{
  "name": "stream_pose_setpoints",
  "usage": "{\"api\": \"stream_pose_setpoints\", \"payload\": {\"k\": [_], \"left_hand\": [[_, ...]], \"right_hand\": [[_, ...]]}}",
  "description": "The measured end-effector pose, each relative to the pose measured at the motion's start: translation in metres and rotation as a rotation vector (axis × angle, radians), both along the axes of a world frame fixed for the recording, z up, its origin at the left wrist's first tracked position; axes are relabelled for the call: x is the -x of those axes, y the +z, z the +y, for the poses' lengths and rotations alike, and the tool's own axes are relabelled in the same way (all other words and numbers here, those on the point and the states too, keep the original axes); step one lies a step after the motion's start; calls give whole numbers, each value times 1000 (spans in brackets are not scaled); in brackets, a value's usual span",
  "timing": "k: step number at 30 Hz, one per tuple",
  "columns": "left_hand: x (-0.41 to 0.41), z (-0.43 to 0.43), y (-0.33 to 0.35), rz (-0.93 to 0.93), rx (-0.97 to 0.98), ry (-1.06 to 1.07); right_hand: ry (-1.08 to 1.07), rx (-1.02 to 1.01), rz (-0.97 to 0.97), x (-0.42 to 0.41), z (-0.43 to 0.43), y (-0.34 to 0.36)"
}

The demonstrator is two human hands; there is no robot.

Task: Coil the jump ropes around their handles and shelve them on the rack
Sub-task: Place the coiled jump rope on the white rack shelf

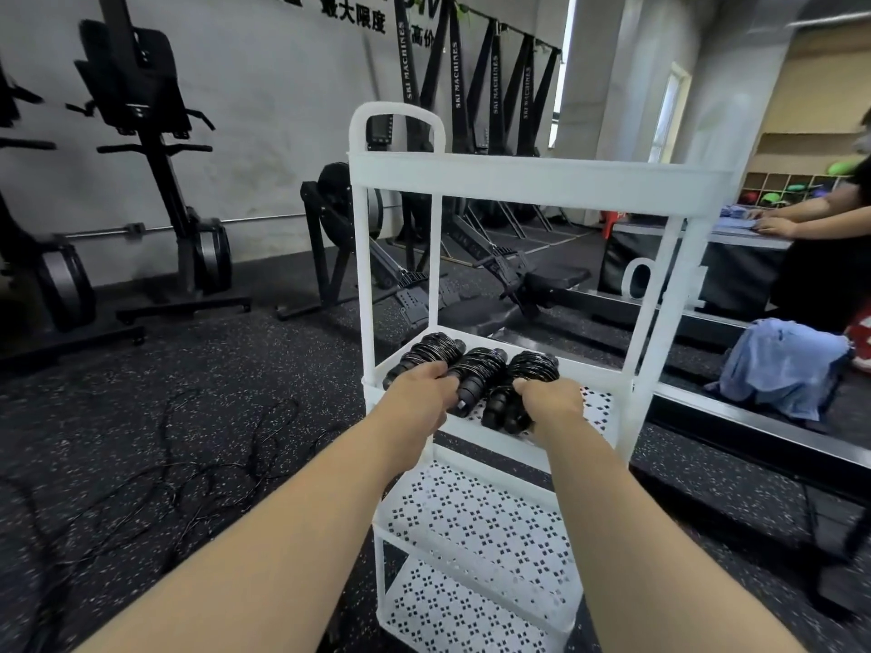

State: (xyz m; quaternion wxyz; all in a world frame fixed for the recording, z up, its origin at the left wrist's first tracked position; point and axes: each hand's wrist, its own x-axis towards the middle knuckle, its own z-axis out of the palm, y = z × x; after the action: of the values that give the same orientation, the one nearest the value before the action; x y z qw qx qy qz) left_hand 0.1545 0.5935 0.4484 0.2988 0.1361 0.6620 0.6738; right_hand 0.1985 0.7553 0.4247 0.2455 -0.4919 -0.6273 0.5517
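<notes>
Head view:
- Left hand (421,393): fingers curled over the near end of the left bundle (431,351). Its coil runs up and away beyond the knuckles, and the handle tips poke out left of the hand.
- Middle bundle (477,373): just right of the left fingers. I can't tell whether it touches them.
- Right hand (550,402): fingers clamped down on the right bundle (530,367). The handle ends stick out just left of and below the fingers.
- All three bundles lie on the rack (518,174), second tier, side by side.
- Hidden: the fingertips and thumbs of both hands, and the bundle parts under the palms.
- Loose ropes (198,445) lie on the floor, well left of the left hand, too tangled to count.
- Counts: 3 coiled bundles and 4 rack tiers, the lowest cut off by the frame edge.
</notes>
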Motion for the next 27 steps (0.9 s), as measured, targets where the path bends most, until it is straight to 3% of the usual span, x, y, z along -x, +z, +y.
{"api": "stream_pose_setpoints", "payload": {"k": [8,14,21,27], "left_hand": [[-3,0,0,8,7,-9],[-6,-4,10,23,15,17],[-13,-19,26,35,12,22],[-18,-60,47,61,-16,82]], "right_hand": [[56,-154,-213,-2,0,1],[92,-80,-97,-3,2,2],[113,-119,-132,-9,-11,17],[77,-438,-166,-10,-51,52]]}}
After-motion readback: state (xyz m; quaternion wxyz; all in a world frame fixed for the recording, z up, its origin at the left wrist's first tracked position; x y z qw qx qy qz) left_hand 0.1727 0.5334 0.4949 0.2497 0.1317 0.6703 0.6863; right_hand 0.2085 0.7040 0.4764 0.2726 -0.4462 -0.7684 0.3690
